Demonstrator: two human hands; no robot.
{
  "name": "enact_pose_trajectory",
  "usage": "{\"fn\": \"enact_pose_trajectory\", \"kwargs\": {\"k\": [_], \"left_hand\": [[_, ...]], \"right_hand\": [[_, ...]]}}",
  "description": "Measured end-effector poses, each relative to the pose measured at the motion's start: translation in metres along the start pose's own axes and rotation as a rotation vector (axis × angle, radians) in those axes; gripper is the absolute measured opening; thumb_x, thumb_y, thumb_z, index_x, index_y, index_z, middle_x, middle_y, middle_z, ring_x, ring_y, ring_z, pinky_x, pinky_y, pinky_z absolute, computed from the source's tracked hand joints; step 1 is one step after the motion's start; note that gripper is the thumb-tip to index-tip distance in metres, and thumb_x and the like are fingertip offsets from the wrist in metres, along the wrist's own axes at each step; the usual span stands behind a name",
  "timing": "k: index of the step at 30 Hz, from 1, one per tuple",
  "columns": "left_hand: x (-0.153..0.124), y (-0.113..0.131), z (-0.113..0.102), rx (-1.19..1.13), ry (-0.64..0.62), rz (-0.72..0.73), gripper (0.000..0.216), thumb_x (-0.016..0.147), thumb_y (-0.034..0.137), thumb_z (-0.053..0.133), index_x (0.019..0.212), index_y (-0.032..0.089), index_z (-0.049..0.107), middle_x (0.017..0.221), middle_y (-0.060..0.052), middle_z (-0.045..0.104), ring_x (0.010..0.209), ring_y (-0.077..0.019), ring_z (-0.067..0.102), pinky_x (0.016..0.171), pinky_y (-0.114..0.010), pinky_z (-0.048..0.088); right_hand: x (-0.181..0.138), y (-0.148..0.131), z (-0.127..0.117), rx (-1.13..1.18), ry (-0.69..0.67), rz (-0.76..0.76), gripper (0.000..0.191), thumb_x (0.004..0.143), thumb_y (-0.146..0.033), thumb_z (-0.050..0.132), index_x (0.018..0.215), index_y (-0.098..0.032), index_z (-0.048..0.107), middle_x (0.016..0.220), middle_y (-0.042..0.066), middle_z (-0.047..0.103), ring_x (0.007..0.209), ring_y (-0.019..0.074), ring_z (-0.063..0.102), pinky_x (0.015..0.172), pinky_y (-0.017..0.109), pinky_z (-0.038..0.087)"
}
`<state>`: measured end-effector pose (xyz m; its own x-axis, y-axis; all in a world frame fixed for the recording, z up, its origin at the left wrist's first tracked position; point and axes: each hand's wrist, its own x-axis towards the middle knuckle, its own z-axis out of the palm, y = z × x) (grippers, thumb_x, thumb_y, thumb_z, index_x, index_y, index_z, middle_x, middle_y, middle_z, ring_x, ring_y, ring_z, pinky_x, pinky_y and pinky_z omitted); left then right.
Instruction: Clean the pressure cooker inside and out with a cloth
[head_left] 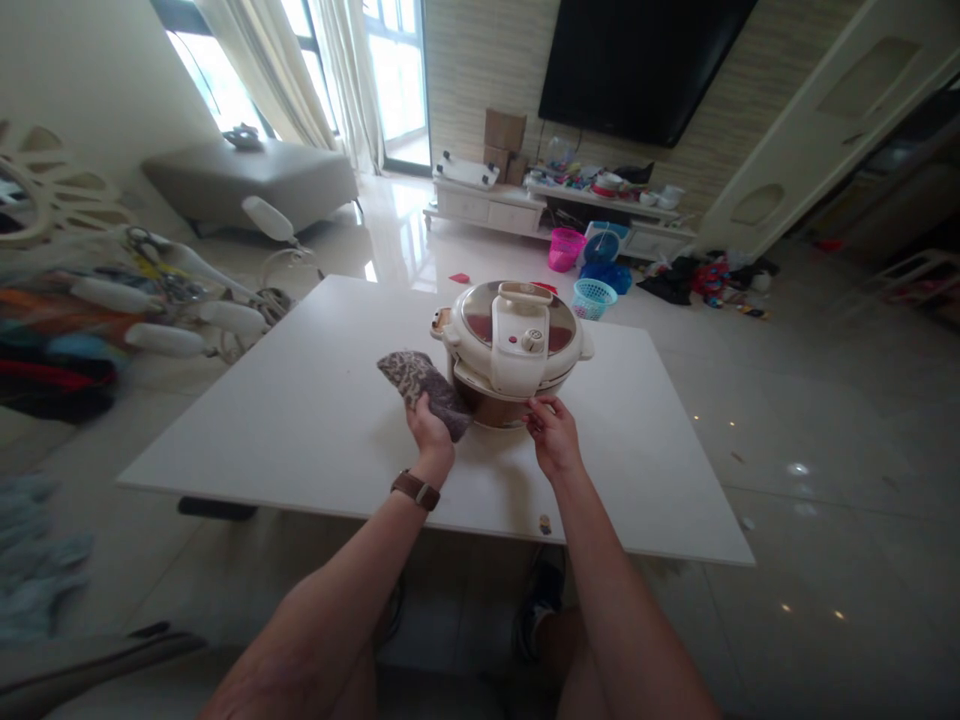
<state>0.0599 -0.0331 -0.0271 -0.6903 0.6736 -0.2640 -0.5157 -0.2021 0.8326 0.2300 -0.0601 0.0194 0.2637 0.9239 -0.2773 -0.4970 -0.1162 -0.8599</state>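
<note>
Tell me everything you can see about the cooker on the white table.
The pressure cooker stands upright near the middle of the white table. Its cream lid looks closed, with a shiny round centre, a broad handle and a small knob. The lower body looks brownish. The left hand presses a patterned cloth against its side; the right hand touches its base.

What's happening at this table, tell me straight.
A person is standing at a white table with a cream pressure cooker on it, lid closed. The left hand grips a grey patterned cloth and presses it against the cooker's lower left side. The right hand rests its fingers against the cooker's base at the front, as if steadying it. A brown watch sits on the left wrist.
</note>
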Motion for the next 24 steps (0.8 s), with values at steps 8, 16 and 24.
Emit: {"fn": "enact_pose_trajectory", "kwargs": {"k": [8,16,24], "left_hand": [[0.03,0.04,0.006,-0.268,-0.101,-0.094,0.042,0.093,0.036,0.052,0.128,0.019,0.068,0.134,-0.011,0.071,0.128,-0.0241,0.064,0.115,-0.042,0.047],[0.041,0.08,-0.007,-0.457,-0.278,-0.365,0.044,0.103,0.04,0.042,0.134,0.021,0.067,0.132,-0.012,0.074,0.129,-0.0233,0.066,0.115,-0.05,0.048],[0.036,0.085,-0.011,-0.387,-0.403,-0.396,0.037,0.105,0.039,0.045,0.12,0.022,0.074,0.114,-0.008,0.081,0.128,-0.0237,0.068,0.116,-0.046,0.049]], "right_hand": [[-0.002,0.0,0.001,-0.01,-0.017,0.011,0.047,0.052,-0.037,0.095,0.078,-0.023,0.06,0.075,-0.005,0.074,0.053,0.0078,0.059,0.05,0.019,0.043],[-0.004,0.001,0.004,-0.02,-0.062,-0.04,0.047,0.054,-0.04,0.092,0.078,-0.024,0.055,0.075,-0.005,0.073,0.045,0.0044,0.046,0.042,0.018,0.035],[-0.009,0.004,0.008,-0.022,-0.098,-0.038,0.046,0.054,-0.042,0.091,0.077,-0.023,0.056,0.074,-0.005,0.072,0.041,0.0032,0.04,0.038,0.018,0.03]]}}
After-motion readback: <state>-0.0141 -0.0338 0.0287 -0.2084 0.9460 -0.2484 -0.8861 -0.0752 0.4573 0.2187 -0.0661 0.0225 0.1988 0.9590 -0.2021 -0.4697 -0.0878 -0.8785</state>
